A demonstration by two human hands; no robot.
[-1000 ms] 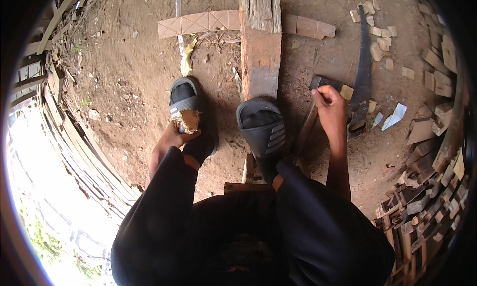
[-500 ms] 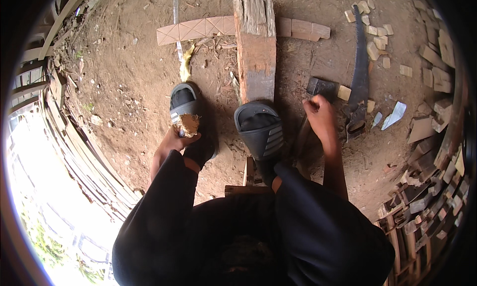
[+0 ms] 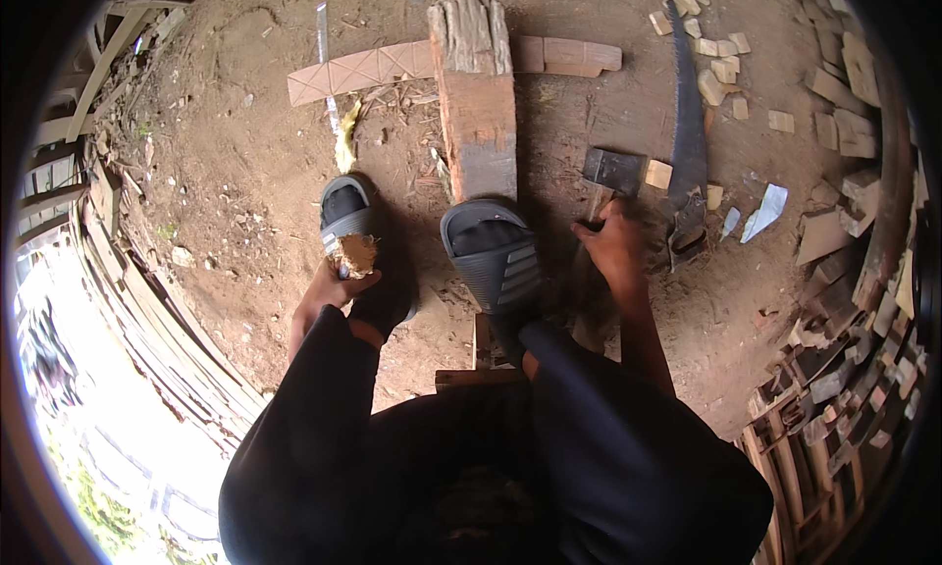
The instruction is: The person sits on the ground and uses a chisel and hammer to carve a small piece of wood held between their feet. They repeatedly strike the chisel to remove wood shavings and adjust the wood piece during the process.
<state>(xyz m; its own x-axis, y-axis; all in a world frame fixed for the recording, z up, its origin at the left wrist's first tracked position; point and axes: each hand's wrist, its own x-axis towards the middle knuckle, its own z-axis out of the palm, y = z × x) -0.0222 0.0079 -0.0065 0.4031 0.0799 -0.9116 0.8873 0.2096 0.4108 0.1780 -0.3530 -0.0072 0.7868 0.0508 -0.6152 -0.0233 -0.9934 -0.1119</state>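
My left hand (image 3: 319, 295), beside the left sandal, is closed round what looks like a chisel (image 3: 355, 255). Its frayed, flattened wooden end points up; its lower part is hidden. My right hand (image 3: 618, 246) is right of the other sandal, thumb and fingers closed about the handle of a hammer (image 3: 613, 170) whose dark blocky head lies on the dirt. Slight blur covers that hand. Ahead of my feet, a thick, rough-ended timber (image 3: 479, 114) lies across a curved wooden strip (image 3: 365, 71) scored with crossing lines. My right foot is at the timber's near end.
A handsaw (image 3: 689, 114) lies right of the hammer, with small wood blocks (image 3: 721, 79) and a pale shard (image 3: 764, 213) around it. Offcuts (image 3: 854, 369) pile along the right. A metal strip (image 3: 323, 35) and yellowish scrap (image 3: 346, 138) lie ahead of my left foot. Stacked boards (image 3: 147, 290) line the left.
My right hand has drawn back toward me from beside the hammer head to its handle. The view has shifted slightly, so the ground things sit further left. My left hand keeps its hold.
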